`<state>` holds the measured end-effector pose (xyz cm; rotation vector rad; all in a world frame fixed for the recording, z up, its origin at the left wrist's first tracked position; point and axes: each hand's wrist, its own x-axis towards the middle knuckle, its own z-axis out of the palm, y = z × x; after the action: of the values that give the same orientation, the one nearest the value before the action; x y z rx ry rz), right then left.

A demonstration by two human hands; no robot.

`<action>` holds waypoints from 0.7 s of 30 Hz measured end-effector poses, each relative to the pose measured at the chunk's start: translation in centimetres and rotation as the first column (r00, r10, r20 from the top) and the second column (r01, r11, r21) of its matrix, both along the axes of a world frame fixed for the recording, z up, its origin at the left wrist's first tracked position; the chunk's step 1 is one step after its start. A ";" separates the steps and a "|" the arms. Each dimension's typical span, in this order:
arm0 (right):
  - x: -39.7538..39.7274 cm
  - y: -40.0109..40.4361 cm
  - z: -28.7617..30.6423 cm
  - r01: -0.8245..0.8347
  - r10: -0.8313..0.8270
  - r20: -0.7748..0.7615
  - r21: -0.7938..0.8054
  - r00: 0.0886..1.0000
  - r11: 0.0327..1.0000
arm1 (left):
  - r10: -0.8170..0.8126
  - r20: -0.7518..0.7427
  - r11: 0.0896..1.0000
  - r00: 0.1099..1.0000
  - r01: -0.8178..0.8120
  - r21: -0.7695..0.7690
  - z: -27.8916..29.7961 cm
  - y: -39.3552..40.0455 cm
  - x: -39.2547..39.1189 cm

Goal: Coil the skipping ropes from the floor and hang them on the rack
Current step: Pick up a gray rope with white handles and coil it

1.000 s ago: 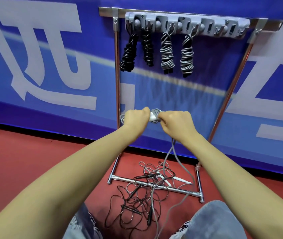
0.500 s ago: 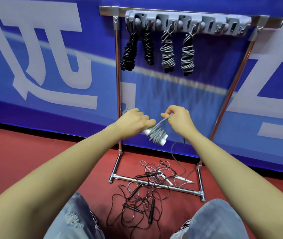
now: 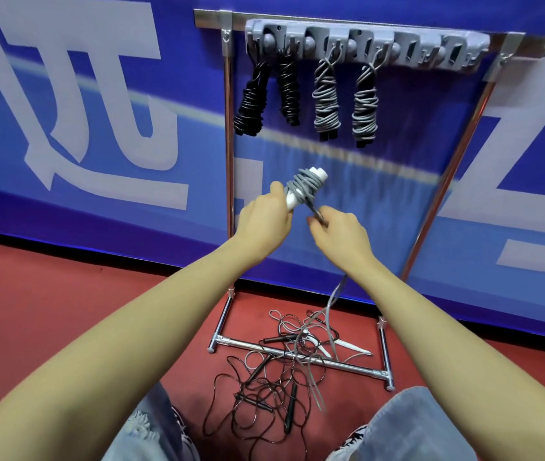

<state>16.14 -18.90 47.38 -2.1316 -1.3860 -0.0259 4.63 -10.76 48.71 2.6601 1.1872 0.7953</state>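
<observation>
Standing against the blue banner (image 3: 81,181), the chrome rack (image 3: 228,144) carries a grey hook strip (image 3: 364,44) along its top bar. From the strip's left hooks hang two black coiled ropes (image 3: 266,94), and just to their right two grey coiled ropes (image 3: 345,101), all four bundles dangling free side by side. Lower down and in front of the rack, the left hand (image 3: 264,217) grips the white handles (image 3: 301,191) of a grey skipping rope (image 3: 307,184), held tilted with the free end up and to the right and several turns of cord already wrapped round them. Just beside it, the right hand (image 3: 340,231) pinches the loose cord leading off the wraps; that cord drops away under the wrist to the red floor (image 3: 48,311). There it joins a tangle of loose ropes (image 3: 281,377), black and grey, lying across the rack's base bar (image 3: 297,352), with black handles and white handles among the loops. Denim-clad knees (image 3: 407,424) show at the bottom edge.
</observation>
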 end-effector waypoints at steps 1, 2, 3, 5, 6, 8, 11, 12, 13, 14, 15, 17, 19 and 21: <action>-0.3 0.0 0.0 -0.016 0.017 0.033 -0.019 0.999 1.000 | 0.033 -0.003 0.999 0.999 -0.033 -0.033 -0.2 0.2 0.3; -0.5 0.0 0.1 -0.034 0.037 0.058 -0.046 0.998 0.998 | 0.068 -0.015 0.996 0.998 -0.069 -0.056 -0.3 0.3 0.6; -0.7 0.0 0.1 -0.058 0.064 0.085 -0.078 0.994 0.995 | 0.101 -0.050 0.993 0.994 -0.104 -0.061 -0.5 0.3 0.7; -0.9 0.0 0.6 -0.095 0.121 0.164 -0.155 0.979 0.983 | 0.138 -0.163 0.989 0.977 -0.144 -0.029 -0.8 0.4 0.7; -0.9 0.0 0.9 -0.105 0.146 0.223 -0.188 0.964 0.977 | 0.146 -0.219 0.989 0.965 -0.150 -0.005 -0.9 0.3 0.6; -0.9 -0.2 1.6 -0.117 0.198 0.347 -0.240 0.917 0.964 | 0.146 -0.314 0.989 0.938 -0.139 0.044 -1.2 0.2 0.5; -1.1 -0.4 2.4 -0.129 0.247 0.477 -0.267 0.843 0.955 | 0.141 -0.427 0.987 0.893 -0.092 0.133 -1.8 1.0 0.3; -1.1 -0.4 2.6 -0.135 0.253 0.495 -0.262 0.831 0.956 | 0.130 -0.468 0.985 0.874 -0.057 0.166 -2.0 1.3 0.1; -1.1 -0.5 2.7 -0.142 0.250 0.496 -0.244 0.831 0.959 | 0.113 -0.506 0.981 0.855 -0.015 0.194 -2.2 1.6 -0.2; -1.0 -0.4 2.7 -0.146 0.237 0.479 -0.220 0.845 0.965 | 0.094 -0.544 0.976 0.834 0.030 0.215 -2.5 1.7 -0.4; -0.9 -0.2 2.6 -0.144 0.215 0.442 -0.190 0.871 0.971 | 0.074 -0.582 0.973 0.810 0.070 0.221 -2.8 1.7 -0.7; -0.7 0.2 2.0 -0.114 0.140 0.273 -0.106 0.952 0.988 | 0.028 -0.638 0.960 0.769 0.157 0.232 -3.2 1.6 -1.2; -0.4 0.7 1.4 -0.063 0.064 -0.034 0.020 0.997 0.998 | -0.033 -0.659 0.905 0.752 0.303 0.300 -3.9 1.7 -1.7; 0.2 1.2 1.1 0.003 0.030 -0.260 0.125 0.965 0.992 | -0.108 -0.627 0.775 0.772 0.460 0.434 -4.5 1.7 -2.3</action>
<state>16.33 -17.74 48.51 -1.9431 -1.2117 0.1652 2.33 -9.09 44.26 3.6515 0.5850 0.3057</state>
